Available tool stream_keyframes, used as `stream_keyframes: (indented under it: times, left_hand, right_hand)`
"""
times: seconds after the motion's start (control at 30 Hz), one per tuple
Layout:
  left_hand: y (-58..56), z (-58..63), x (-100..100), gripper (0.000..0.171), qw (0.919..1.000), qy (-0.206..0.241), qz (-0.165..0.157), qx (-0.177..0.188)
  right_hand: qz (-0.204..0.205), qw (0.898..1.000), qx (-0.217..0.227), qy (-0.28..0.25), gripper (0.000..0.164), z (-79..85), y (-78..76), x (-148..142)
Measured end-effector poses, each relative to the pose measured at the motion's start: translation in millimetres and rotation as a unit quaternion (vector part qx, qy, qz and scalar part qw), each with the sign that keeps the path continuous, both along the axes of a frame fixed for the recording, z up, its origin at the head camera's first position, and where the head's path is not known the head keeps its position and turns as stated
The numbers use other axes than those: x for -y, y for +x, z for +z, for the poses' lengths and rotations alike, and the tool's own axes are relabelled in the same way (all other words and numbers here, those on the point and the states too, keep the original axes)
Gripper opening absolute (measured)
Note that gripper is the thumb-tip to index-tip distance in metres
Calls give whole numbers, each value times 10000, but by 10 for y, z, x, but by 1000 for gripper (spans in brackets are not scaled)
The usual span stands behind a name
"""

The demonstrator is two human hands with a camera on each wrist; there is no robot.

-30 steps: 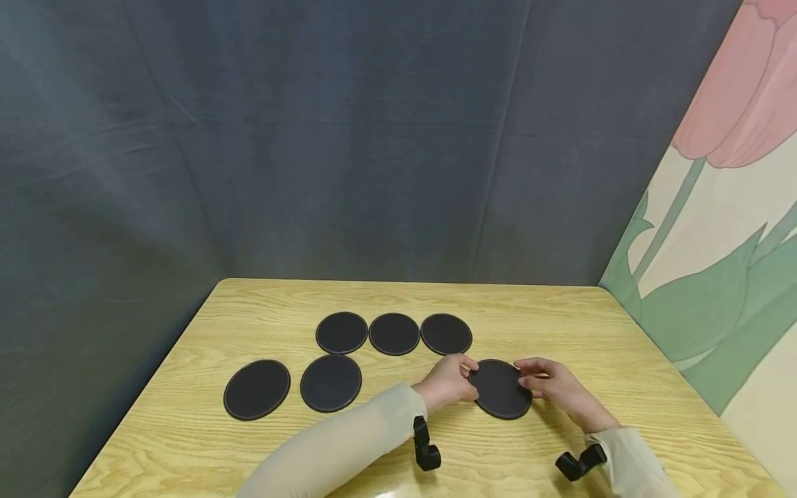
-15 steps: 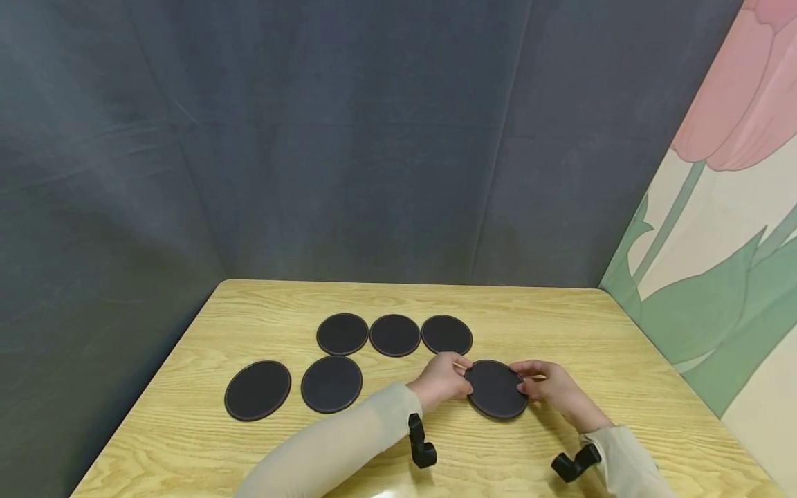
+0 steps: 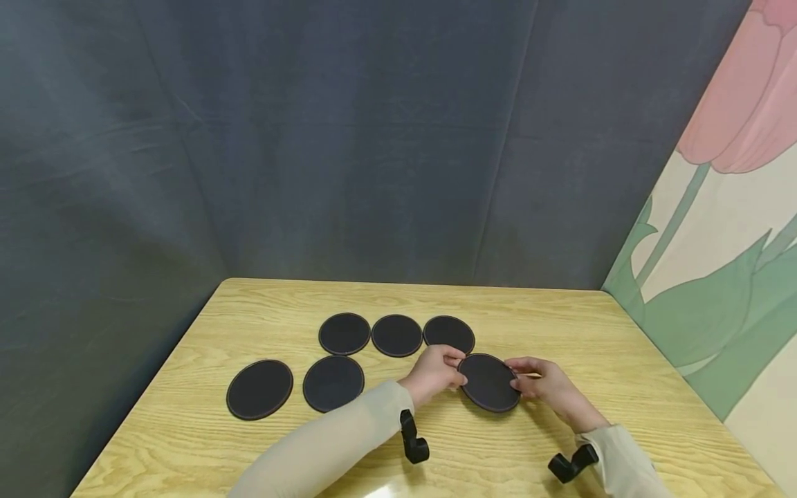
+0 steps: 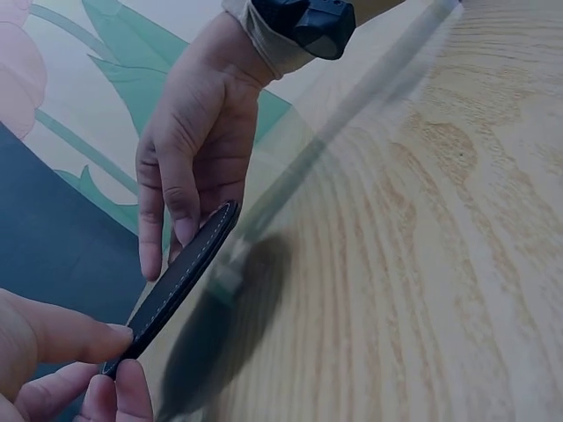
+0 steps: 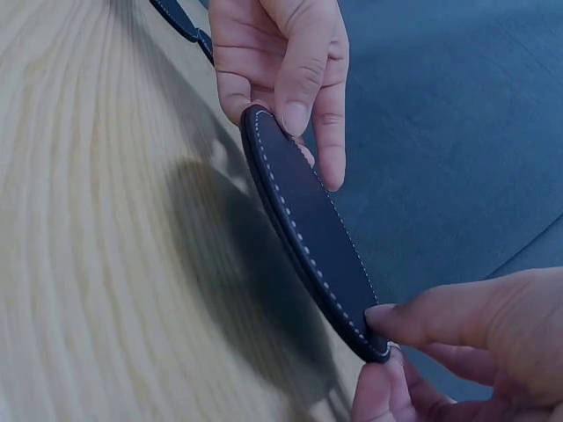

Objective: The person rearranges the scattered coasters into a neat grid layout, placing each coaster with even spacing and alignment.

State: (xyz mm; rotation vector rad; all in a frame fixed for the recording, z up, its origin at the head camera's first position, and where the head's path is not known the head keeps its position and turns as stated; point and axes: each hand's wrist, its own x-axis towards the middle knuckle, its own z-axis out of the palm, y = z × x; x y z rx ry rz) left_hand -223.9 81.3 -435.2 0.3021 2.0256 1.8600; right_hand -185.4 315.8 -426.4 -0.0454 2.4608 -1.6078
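A round black coaster (image 3: 488,382) with pale stitching round its rim is held by both hands above the wooden table. My left hand (image 3: 432,373) pinches its left edge between thumb and fingers. On the opposite edge, my right hand (image 3: 553,393) has the same kind of grip. Both wrist views show the coaster (image 5: 308,224) nearly edge-on, tilted, with its shadow apart from it on the wood. Just behind the left fingers lies another black coaster (image 3: 448,333), its lower edge partly covered by that hand.
Two more coasters, one at the back left (image 3: 344,333) and one beside it (image 3: 397,335), continue the rear row. In front lie a coaster (image 3: 333,383) and a leftmost coaster (image 3: 259,389). A dark curtain (image 3: 373,152) stands behind the table (image 3: 299,449); a flower-painted wall (image 3: 716,290) flanks the right.
Both hands have moved left and slightly away from the body with the coaster, now closer to the rear row's right end. It rose off the table. The other coasters stayed put.
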Motion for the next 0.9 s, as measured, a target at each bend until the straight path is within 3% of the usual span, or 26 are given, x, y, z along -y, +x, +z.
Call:
stream_keyframes:
  times: [0.23, 0.4, 0.9]
  left_hand:
    - [-26, 66, 135, 42, 9999, 100, 21, 22]
    - [-50, 98, 230, 42, 9998, 131, -19, 170]
    - [-71, 240, 532, 45, 9995, 306, 3, -7]
  right_hand:
    - [189, 9998, -94, 3, 47, 35, -48, 30]
    - [110, 9999, -68, -95, 49, 74, -52, 98]
    - [214, 9986, -200, -443, 54, 175, -133, 300]
